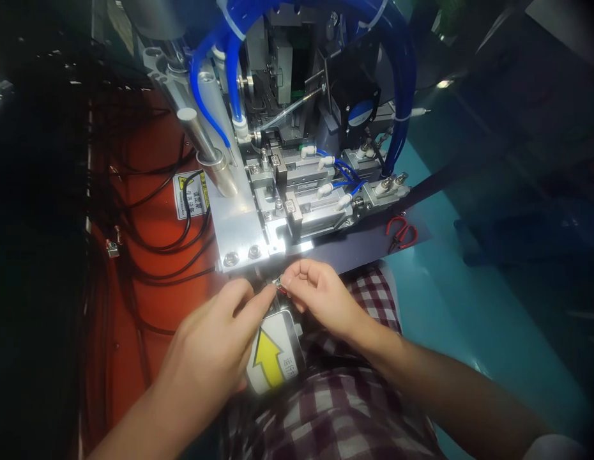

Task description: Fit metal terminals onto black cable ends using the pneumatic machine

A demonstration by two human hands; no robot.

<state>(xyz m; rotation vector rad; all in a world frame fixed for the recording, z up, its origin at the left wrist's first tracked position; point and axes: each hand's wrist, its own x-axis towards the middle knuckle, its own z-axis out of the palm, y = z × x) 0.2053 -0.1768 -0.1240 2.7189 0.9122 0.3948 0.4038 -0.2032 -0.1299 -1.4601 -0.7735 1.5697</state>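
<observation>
Just in front of the machine's silver base plate [237,223], my two hands meet. A small shiny metal part [278,282] with a bit of red at its edge sits between the fingertips; its kind is too small to make out. My right hand [316,291] pinches it from the right with thumb and curled fingers. From the left, my left hand [220,335] presses thumb and forefinger against the same part. Under the left hand lies a white label plate [271,358] with a yellow arrow, partly hidden by that hand.
Pneumatic cylinders [316,204] with blue hoses [402,83] stand just beyond my hands. Red-handled pliers [401,235] lie on a dark strip at the right. Black cables [158,246] loop over the orange surface [129,313] at the left. A metal post [201,137] rises from the plate.
</observation>
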